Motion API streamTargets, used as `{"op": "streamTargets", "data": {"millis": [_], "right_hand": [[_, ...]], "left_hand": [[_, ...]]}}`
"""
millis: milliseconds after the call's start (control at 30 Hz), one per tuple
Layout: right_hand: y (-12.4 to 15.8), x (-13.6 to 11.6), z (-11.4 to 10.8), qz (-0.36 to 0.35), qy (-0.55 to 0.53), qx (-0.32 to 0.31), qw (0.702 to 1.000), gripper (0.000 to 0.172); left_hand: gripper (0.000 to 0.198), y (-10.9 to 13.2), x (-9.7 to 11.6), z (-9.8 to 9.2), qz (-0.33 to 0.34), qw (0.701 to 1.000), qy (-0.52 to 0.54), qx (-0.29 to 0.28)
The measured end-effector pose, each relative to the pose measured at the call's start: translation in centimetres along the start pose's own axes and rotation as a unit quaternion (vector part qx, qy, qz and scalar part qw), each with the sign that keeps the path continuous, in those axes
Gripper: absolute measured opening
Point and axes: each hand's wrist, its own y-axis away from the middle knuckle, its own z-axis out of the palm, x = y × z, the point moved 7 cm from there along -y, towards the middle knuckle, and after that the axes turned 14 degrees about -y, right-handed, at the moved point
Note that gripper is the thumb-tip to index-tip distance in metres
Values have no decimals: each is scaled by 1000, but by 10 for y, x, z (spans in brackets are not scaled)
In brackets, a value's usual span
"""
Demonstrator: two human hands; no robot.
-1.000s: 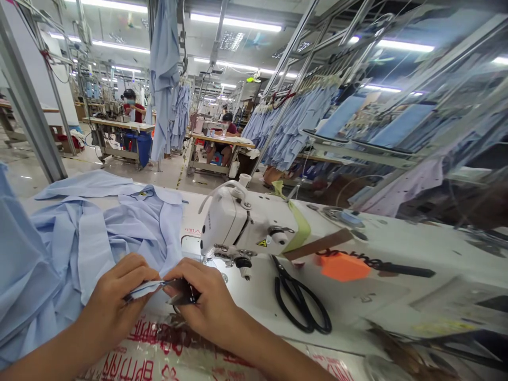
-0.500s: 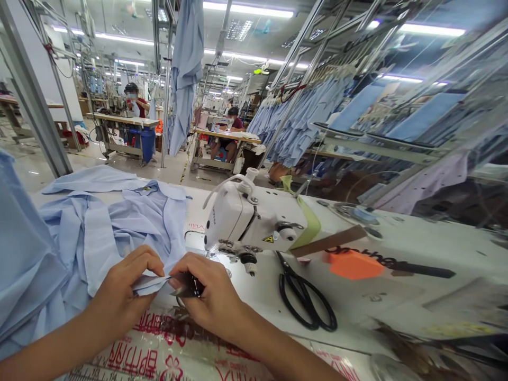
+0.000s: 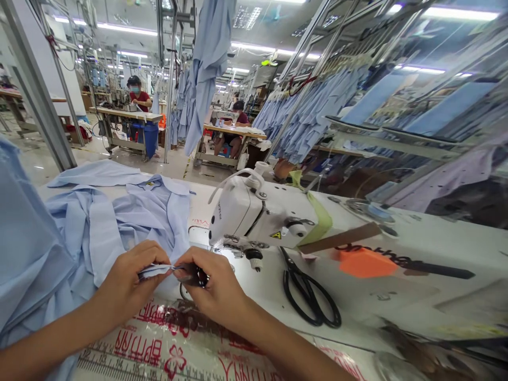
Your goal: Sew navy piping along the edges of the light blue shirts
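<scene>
My left hand (image 3: 127, 283) pinches the edge of a small light blue fabric piece (image 3: 153, 271) just above the table. My right hand (image 3: 212, 288) is closed around a small dark tool (image 3: 195, 277), probably thread snips, whose tip meets the fabric's right end. Both hands sit close together in front of the white sewing machine (image 3: 257, 217). A light blue shirt (image 3: 119, 222) lies spread on the table to the left, behind my left hand.
Black scissors (image 3: 307, 293) lie right of the machine, beside an orange block (image 3: 367, 263) and a brown strip (image 3: 337, 238). A clear sheet with red print (image 3: 159, 349) covers the near table edge. Blue garments hang on racks behind; other people sit at far tables.
The camera has tilted slightly, shifting the scene. My hands stay together on the fabric piece, with the fabric now held flatter between my fingers.
</scene>
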Motion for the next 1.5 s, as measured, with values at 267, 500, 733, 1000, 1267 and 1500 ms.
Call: {"op": "streamTargets", "data": {"millis": [267, 500, 733, 1000, 1267, 1500], "right_hand": [[-3, 18, -5, 99, -78, 12, 992, 14], [0, 45, -6, 187, -135, 29, 972, 28], [0, 41, -5, 217, -118, 14, 969, 29], [-2, 38, 0, 203, -135, -3, 970, 22], [-5, 37, -3, 181, -100, 25, 978, 28], [-5, 35, -3, 169, -104, 11, 980, 28]], "left_hand": [[28, -11, -19, 11, -159, 972, 153, -81], [37, -9, -31, 26, -213, 931, 282, -85], [41, -7, -33, 26, -222, 932, 273, -86], [41, -10, -29, 20, -198, 963, 150, -103], [31, -14, -29, 12, -142, 983, 42, -110], [27, -14, -25, 10, -142, 985, 39, -85]]}}
